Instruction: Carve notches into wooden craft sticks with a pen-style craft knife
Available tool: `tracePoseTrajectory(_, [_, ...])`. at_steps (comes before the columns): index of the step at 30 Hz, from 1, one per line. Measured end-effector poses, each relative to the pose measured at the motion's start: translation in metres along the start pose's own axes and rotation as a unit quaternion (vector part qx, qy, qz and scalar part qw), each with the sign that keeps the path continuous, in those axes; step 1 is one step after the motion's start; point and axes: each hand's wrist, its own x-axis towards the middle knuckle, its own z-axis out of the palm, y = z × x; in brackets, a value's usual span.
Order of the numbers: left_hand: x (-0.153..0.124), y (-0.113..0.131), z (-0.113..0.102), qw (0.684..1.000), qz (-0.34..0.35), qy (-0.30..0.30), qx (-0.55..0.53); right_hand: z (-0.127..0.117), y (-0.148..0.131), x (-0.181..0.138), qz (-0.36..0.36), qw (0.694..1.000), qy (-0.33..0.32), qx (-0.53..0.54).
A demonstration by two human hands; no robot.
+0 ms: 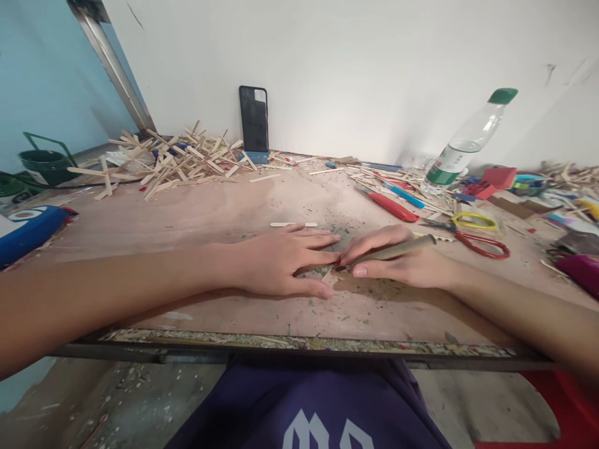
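My left hand [285, 259] lies flat on the wooden tabletop [196, 218], fingers stretched out and pressing a small wooden stick piece [328, 276] down. My right hand [397, 259] is closed round a thin olive-coloured tool [407, 247], held like a pen with its tip at the stick piece, right beside my left fingertips. A loose flat wooden stick [293, 224] lies just beyond my left hand.
A heap of wooden sticks [168, 159] lies at the back left, a black phone [254, 118] leans on the wall. Red-handled scissors [477, 243], a red tool [393, 207], a blue pen [405, 196] and a plastic bottle [463, 146] crowd the right side. Green bucket [44, 163] far left.
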Motion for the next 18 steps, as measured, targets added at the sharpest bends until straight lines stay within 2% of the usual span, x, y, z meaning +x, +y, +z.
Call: tracePoseTrajectory(18, [-0.0002, -0.0005, 0.0007, 1.000, 0.001, 0.004, -0.001, -0.0001, 0.0016, -0.0009, 0.016, 1.000, 0.002, -0.005])
